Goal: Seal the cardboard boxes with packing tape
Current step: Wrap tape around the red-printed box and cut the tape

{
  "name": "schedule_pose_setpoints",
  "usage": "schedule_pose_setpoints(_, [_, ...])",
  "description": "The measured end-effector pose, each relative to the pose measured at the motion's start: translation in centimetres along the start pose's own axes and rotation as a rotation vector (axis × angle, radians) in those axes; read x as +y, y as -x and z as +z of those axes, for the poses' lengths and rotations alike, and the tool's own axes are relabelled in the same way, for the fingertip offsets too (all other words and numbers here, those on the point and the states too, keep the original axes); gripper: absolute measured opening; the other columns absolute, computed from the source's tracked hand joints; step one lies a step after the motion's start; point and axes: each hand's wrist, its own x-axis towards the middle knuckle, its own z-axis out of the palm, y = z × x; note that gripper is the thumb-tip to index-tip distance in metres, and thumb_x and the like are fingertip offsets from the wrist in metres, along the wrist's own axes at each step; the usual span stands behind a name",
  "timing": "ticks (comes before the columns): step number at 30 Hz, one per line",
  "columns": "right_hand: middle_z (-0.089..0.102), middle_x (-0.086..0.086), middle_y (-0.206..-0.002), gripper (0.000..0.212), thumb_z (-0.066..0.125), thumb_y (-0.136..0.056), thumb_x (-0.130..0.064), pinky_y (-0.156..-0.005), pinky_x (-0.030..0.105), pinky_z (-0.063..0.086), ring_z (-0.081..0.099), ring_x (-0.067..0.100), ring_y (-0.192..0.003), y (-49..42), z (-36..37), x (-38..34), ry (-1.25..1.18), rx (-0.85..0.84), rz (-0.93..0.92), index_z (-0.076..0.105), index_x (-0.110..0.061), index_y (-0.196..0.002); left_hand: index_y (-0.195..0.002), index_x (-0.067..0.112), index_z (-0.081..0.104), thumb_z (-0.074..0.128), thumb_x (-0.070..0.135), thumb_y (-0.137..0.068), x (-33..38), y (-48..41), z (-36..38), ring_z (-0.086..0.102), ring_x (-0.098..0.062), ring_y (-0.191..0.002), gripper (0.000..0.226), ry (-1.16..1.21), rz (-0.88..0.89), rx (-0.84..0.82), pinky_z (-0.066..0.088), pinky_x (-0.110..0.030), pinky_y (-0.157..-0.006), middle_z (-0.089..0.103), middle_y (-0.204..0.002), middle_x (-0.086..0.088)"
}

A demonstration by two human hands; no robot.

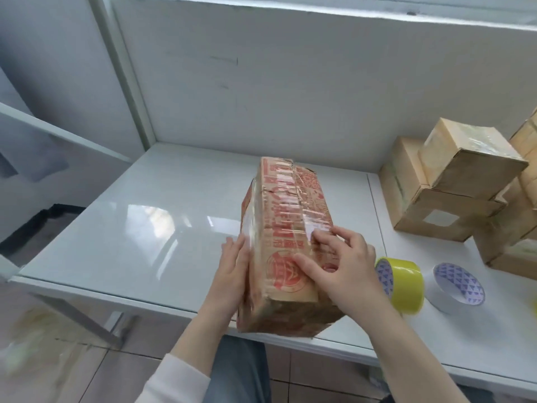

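A long cardboard box (286, 216) with red print lies lengthwise on the white table (145, 222), its near end over the front edge. Clear tape covers its top and left side. My left hand (234, 266) lies flat against the box's left side with straight fingers. My right hand (344, 263) rests on the top near the right edge, fingertips pressing the tape, thumb stretched across the print. A yellow tape roll (402, 282) stands on edge just right of my right hand. A white tape roll (456, 286) lies beside it.
Several plain brown taped boxes (453, 181) are stacked at the table's right, one with a white label. A white wall panel rises behind the table. Tiled floor and my lap show below the front edge.
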Motion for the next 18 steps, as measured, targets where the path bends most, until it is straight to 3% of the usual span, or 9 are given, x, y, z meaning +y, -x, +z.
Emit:
schedule_pose_setpoints(3, [0.028,-0.005,-0.144,0.076,0.062,-0.063,-0.07,-0.107,0.034,0.03,0.025,0.015,-0.134,0.0,1.1,-1.1,0.042,-0.063,0.004,0.044,-0.039,-0.13,-0.127,0.034,0.055,0.038,0.07,-0.084,3.2,-1.5,-1.1,0.061,-0.008,-0.112,0.058,0.104,0.055,-0.172,0.053,-0.02,-0.084,0.062,-0.125,0.01])
schedule_pose_setpoints(4, [0.031,-0.005,-0.142,0.076,0.063,-0.062,-0.071,-0.106,0.034,0.032,0.029,0.014,-0.133,0.0,1.3,-1.4,0.03,-0.082,0.001,0.042,-0.04,-0.128,-0.133,0.03,0.05,0.041,0.071,-0.08,4.2,-2.5,-1.5,0.061,-0.009,-0.111,0.067,0.044,0.066,-0.156,0.053,-0.021,-0.085,0.061,-0.128,0.006])
schedule_pose_setpoints(6, [0.035,-0.007,-0.136,0.079,0.065,-0.059,-0.071,-0.101,0.033,0.037,0.035,0.013,-0.127,-0.5,1.5,-1.7,0.027,-0.123,-0.013,0.039,-0.041,-0.127,-0.148,0.024,0.026,0.05,0.069,-0.07,5.8,-5.2,-2.0,0.044,-0.015,-0.13,0.093,-0.138,0.045,-0.064,0.041,-0.026,-0.097,0.038,-0.149,0.0])
schedule_pose_setpoints(8, [0.031,-0.005,-0.137,0.091,0.065,-0.056,-0.073,-0.101,0.034,0.037,0.036,0.015,-0.127,-1.4,1.2,-1.7,-0.008,-0.192,0.005,0.032,-0.041,-0.134,-0.15,0.018,0.016,0.058,0.063,-0.071,7.0,-8.0,-2.3,0.031,-0.021,-0.138,0.1,-0.223,-0.003,-0.037,0.03,-0.036,-0.106,0.025,-0.155,-0.005])
schedule_pose_setpoints(10, [0.03,-0.005,-0.143,0.11,0.061,-0.053,-0.075,-0.102,0.038,0.038,0.039,0.017,-0.128,-2.8,0.7,-1.8,-0.193,-0.276,0.08,0.016,-0.037,-0.145,-0.149,0.014,0.02,0.065,0.053,-0.078,8.0,-10.3,-2.1,0.04,-0.02,-0.131,0.092,-0.221,-0.032,-0.056,0.035,-0.034,-0.104,0.036,-0.147,-0.003])
schedule_pose_setpoints(11, [0.034,-0.006,-0.145,0.113,0.061,-0.055,-0.073,-0.099,0.038,0.042,0.045,0.016,-0.124,-3.6,0.5,-1.8,-0.335,-0.311,0.132,0.009,-0.035,-0.148,-0.145,0.013,0.028,0.067,0.047,-0.081,8.3,-11.2,-1.7,0.05,-0.017,-0.12,0.082,-0.172,-0.042,-0.083,0.043,-0.029,-0.095,0.043,-0.137,0.001])
schedule_pose_setpoints(13, [0.053,-0.003,-0.134,0.095,0.063,-0.071,-0.06,-0.092,0.038,0.051,0.061,0.016,-0.108,-5.1,0.6,-1.6,-0.576,-0.378,0.213,0.017,-0.027,-0.147,-0.133,0.01,0.041,0.071,0.032,-0.082,8.1,-12.3,-0.8,0.062,-0.017,-0.102,0.063,-0.073,-0.053,-0.106,0.053,-0.029,-0.083,0.057,-0.129,-0.007])
schedule_pose_setpoints(15, [0.065,0.003,-0.118,0.065,0.065,-0.082,-0.043,-0.088,0.043,0.054,0.068,0.02,-0.097,-6.1,1.4,-1.3,-0.655,-0.388,0.202,0.038,-0.021,-0.136,-0.131,0.011,0.041,0.073,0.02,-0.081,7.3,-12.9,-0.2,0.063,-0.021,-0.103,0.06,-0.047,-0.062,-0.046,0.053,-0.037,-0.089,0.061,-0.121,-0.011])
schedule_pose_setpoints(18, [0.068,0.002,-0.112,0.053,0.07,-0.082,-0.03,-0.083,0.041,0.057,0.069,0.018,-0.093,-6.8,2.8,-0.8,-0.644,-0.342,0.153,0.044,-0.022,-0.129,-0.133,0.013,0.04,0.075,0.014,-0.079,6.4,-13.4,-0.2,0.063,-0.022,-0.103,0.064,-0.043,-0.065,0.017,0.052,-0.042,-0.091,0.062,-0.118,-0.008])
